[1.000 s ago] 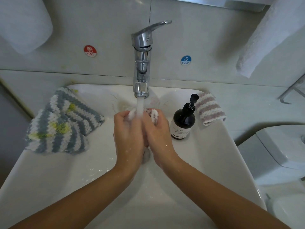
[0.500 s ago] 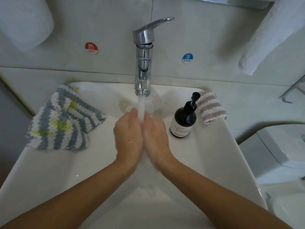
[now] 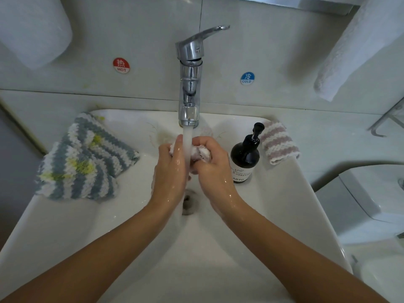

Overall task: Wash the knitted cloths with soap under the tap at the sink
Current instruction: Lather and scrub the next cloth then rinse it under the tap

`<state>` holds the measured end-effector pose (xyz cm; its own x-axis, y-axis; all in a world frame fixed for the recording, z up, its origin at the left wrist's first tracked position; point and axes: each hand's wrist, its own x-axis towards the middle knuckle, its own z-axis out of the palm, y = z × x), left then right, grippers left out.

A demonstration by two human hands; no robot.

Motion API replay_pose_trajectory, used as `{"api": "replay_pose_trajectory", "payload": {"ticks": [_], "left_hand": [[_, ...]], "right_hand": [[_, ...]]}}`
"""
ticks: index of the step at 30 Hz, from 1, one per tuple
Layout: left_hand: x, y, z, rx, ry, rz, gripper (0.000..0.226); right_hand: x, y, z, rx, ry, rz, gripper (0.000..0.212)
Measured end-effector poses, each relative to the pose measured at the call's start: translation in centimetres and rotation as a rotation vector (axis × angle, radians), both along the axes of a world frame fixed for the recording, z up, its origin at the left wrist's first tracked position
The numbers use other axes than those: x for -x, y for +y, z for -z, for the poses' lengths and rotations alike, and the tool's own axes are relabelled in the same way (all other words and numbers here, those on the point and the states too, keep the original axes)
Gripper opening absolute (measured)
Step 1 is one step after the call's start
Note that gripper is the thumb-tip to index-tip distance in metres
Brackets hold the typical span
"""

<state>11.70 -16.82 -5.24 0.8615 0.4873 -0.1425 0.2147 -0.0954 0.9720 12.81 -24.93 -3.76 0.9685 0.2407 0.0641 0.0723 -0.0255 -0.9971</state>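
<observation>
Head view: cloth between both grips.

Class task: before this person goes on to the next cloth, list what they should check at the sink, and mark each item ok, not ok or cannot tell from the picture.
1. Water running from the tap: ok, a steady stream falls between the hands.
2. Cloth under the stream: ok, left hand and right hand both grip it there.
3. Soap rinsed out of the cloth: cannot tell, it is bunched up and mostly hidden.
4. Soap bottle within reach: ok, upright on the sink beside the right hand.
5. Next cloths ready: ok, grey striped cloths lie on the left rim, a pink striped cloth at the right corner.
6. Drain clear: cannot tell, partly hidden.
</observation>
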Motion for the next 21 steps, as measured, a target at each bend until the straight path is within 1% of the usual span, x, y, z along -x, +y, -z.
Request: {"api": "replay_pose_trajectory", "payload": {"ticks": [1, 2, 3, 4, 6, 7, 8, 10, 12, 14, 17, 19, 21], "left_hand": [[-0.1, 0.0, 0.0, -0.007, 0.012, 0.037, 0.055], [-0.1, 0.0, 0.2, -0.011, 0.017, 0.067, 0.057], [-0.1, 0.0, 0.3, -0.015, 0.009, 0.088, 0.054], [0.0, 0.0, 0.3, -0.006, -0.022, 0.086, 0.046], [0.6, -0.3, 0.1, 0.072, -0.091, 0.013, 0.025], [0.8, -0.3, 0.0, 0.094, -0.120, -0.034, 0.017], [1.1, -0.4, -0.2, 0.090, -0.158, -0.072, 0.012], [1.4, -0.6, -0.6, 0.057, -0.232, -0.111, 0.005], [1.7, -0.8, -0.7, 0.043, -0.278, -0.120, 0.014], [1.9, -0.9, -0.7, 0.057, -0.286, -0.115, 0.025], [1.8, -0.9, -0.8, 0.086, -0.275, -0.133, 0.033], [1.8, -1.0, -0.9, 0.117, -0.276, -0.124, 0.036], [1.9, -1.0, -0.9, 0.122, -0.263, -0.066, 0.043]], "right_hand": [[0.0, -0.2, -0.2, -0.005, -0.005, 0.003, 0.045], [0.0, -0.3, -0.3, -0.003, -0.020, 0.010, 0.046], [0.0, -0.3, -0.4, 0.003, -0.036, 0.018, 0.045], [0.1, -0.3, -0.4, 0.001, -0.043, 0.020, 0.041], [0.3, -0.1, -0.2, -0.012, -0.024, 0.006, 0.029], [0.3, 0.0, 0.0, -0.026, -0.002, -0.008, 0.030], [0.4, 0.1, 0.0, -0.030, 0.016, -0.026, 0.030], [0.4, 0.2, 0.2, 0.029, 0.025, -0.048, 0.026], [0.4, 0.3, 0.2, 0.098, 0.030, -0.049, 0.023], [0.3, 0.2, 0.3, 0.168, 0.012, -0.026, 0.020], [-0.1, 0.2, 0.7, 0.277, -0.065, 0.030, 0.016], [-0.2, 0.3, 0.9, 0.300, -0.088, 0.051, 0.016], [-0.4, 0.2, 0.7, 0.260, -0.068, 0.083, 0.014]]}}
